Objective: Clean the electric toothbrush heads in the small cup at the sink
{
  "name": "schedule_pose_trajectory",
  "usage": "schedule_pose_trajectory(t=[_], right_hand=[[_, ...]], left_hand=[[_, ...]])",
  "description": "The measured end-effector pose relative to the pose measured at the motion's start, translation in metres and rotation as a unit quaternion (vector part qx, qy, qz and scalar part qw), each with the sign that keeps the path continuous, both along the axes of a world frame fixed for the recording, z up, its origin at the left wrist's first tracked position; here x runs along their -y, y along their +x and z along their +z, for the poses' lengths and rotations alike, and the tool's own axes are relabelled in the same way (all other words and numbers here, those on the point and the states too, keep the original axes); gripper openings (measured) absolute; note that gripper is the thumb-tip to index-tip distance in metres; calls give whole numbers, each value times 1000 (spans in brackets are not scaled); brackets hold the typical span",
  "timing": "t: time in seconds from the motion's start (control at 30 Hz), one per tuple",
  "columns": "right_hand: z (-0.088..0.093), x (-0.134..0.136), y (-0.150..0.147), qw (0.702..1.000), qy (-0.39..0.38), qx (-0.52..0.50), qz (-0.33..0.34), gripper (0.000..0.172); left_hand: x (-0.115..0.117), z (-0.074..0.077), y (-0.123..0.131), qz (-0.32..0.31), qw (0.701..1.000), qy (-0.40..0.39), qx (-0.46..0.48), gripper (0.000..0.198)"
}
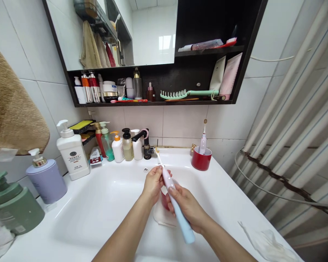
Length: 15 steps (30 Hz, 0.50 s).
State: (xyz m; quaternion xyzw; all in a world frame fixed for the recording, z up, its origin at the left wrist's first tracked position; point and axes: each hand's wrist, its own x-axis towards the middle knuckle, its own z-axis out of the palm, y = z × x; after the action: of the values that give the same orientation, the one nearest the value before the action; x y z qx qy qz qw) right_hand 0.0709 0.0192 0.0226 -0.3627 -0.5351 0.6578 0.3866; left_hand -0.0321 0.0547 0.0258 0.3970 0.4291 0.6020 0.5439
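Over the white sink [104,203] I hold an electric toothbrush [177,211] with a handle that fades from pink to blue, tilted with its head pointing up and away. My left hand [153,183] pinches it near the neck, just under the brush head. Wrapped round the middle of the handle is my right hand [187,205]. Beneath both hands a red cup [165,198] is partly hidden, together with a pale, translucent container [164,218] in the basin. The black faucet [147,145] stands just beyond the brush head.
A red cup with another toothbrush [202,143] stands at the back right rim. Several pump bottles [128,145] line the back left. Overhead hangs a dark mirror cabinet [153,103]. Pipes [295,145] run along the right; a crumpled tissue [265,242] lies on the counter.
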Motion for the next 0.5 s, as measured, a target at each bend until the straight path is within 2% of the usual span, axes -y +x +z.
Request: schedule_pose_trajectory(t=[0.07,0.17,0.23,0.37,0.5], right_hand=[[9,-12,2,996,27,-42,-78,25],[24,-39,2,972,95,-93,-196,23],[26,-56,-1,960,157,-40,-230,25],[10,-76,-11,937,227,124,-237,24],[-16,-77,-15,923,238,200,-226,20]], left_hand=[[2,-1,-5,0,996,9,-84,22],[8,-7,-14,8,973,21,-231,7],[13,-12,-15,11,948,26,-316,11],[18,-25,-6,4,903,29,-429,22],[14,-34,2,-9,875,34,-483,13]])
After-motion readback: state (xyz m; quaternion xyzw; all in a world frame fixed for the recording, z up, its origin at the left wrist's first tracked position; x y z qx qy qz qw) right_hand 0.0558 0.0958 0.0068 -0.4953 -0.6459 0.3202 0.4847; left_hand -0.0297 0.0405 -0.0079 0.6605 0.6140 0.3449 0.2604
